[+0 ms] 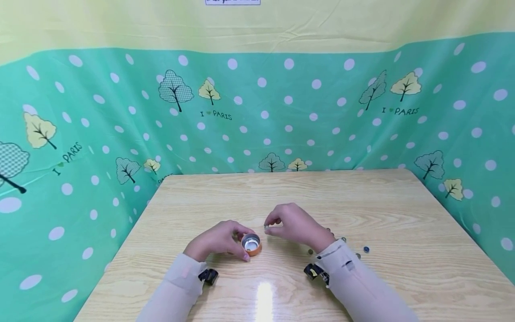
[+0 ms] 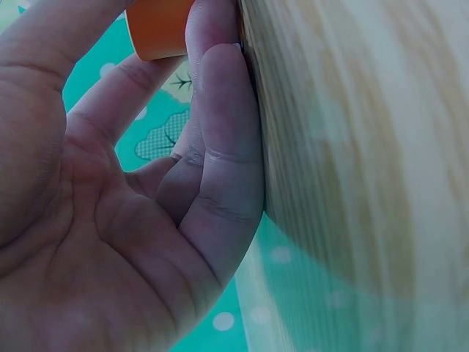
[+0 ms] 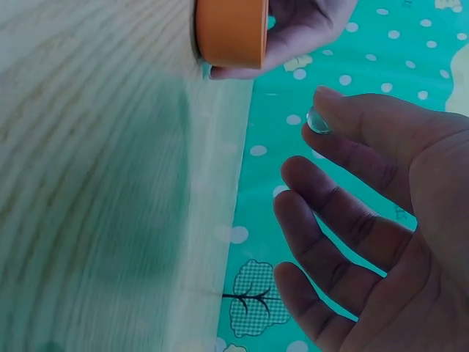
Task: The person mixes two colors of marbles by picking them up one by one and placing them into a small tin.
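A small round orange tin (image 1: pixel 251 244) with a shiny silver inside stands upright on the table. My left hand (image 1: pixel 221 240) holds it from the left, thumb on the near side and fingers round the far side. In the left wrist view only the lower part of the orange tin (image 2: pixel 157 29) shows. To the right of the tin, raised a little above the tabletop, my right hand (image 1: pixel 293 226) pinches a small clear glass marble (image 3: pixel 317 121) between thumb and index finger. Its other fingers are spread and loosely bent.
Several small dark marbles lie near the right wrist, among them a blue one (image 1: pixel 366 249) and a dull greenish one (image 1: pixel 310 252); the sleeve partly hides the group. The wooden table (image 1: pixel 209 192) meets a green dotted curtain (image 1: pixel 249 98) at its back and sides.
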The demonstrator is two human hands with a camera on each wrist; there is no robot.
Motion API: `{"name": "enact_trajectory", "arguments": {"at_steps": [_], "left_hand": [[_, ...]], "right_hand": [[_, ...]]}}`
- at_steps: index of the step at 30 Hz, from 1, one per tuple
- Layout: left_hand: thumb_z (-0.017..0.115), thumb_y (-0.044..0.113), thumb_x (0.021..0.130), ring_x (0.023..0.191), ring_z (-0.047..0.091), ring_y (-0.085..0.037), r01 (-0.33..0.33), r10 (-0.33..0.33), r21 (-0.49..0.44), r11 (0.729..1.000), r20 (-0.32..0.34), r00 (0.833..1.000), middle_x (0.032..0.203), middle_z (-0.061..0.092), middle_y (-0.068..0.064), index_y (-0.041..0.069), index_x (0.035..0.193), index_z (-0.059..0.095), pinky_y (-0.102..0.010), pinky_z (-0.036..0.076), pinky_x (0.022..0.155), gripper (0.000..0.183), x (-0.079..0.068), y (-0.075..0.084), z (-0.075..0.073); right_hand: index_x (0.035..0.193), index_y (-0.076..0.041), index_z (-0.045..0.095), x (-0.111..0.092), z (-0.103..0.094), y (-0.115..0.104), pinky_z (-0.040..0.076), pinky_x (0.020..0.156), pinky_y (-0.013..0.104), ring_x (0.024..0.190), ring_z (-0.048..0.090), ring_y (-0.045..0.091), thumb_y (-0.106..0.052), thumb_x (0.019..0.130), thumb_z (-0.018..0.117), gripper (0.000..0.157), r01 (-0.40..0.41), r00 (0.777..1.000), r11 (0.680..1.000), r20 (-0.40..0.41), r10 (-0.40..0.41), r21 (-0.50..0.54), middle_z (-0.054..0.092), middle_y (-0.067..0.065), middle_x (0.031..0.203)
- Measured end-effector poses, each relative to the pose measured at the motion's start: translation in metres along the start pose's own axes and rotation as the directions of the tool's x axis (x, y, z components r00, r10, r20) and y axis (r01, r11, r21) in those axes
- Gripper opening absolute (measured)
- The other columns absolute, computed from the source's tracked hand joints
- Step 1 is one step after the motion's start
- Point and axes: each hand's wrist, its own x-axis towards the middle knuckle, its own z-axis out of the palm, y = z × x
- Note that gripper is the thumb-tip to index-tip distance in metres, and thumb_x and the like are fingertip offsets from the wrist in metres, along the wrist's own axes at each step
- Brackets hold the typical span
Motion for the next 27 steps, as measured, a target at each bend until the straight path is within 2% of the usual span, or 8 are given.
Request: {"name": "enact_trajectory", "arguments": {"at_steps": [13,27], "left_hand": [[0.097,0.026,0.072,0.088,0.062,-0.021,-0.022,0.022,-0.002,1.000,-0.001,1.000,0.102,0.075,0.000,0.028,0.117,0.078,-0.031,0.050,0.073,0.049,-0.002,0.000,0.000],[0.096,0.022,0.072,0.088,0.062,-0.022,-0.024,0.024,-0.034,0.999,-0.002,1.000,0.101,0.075,-0.003,0.029,0.113,0.078,-0.031,0.050,0.073,0.045,-0.004,0.003,0.001]], "right_hand": [[0.100,-0.023,0.082,0.001,0.009,-0.005,0.055,0.087,0.033,0.097,0.069,0.014,-0.028,0.090,0.081,0.011,0.042,0.999,0.999,0.014,-0.042,-0.007,0.075,-0.008,0.099],[0.101,-0.020,0.083,-0.001,0.017,-0.012,0.056,0.086,0.030,0.095,0.068,0.011,-0.025,0.090,0.080,0.012,0.093,0.995,0.995,0.027,-0.093,-0.019,0.076,-0.007,0.099]]}}
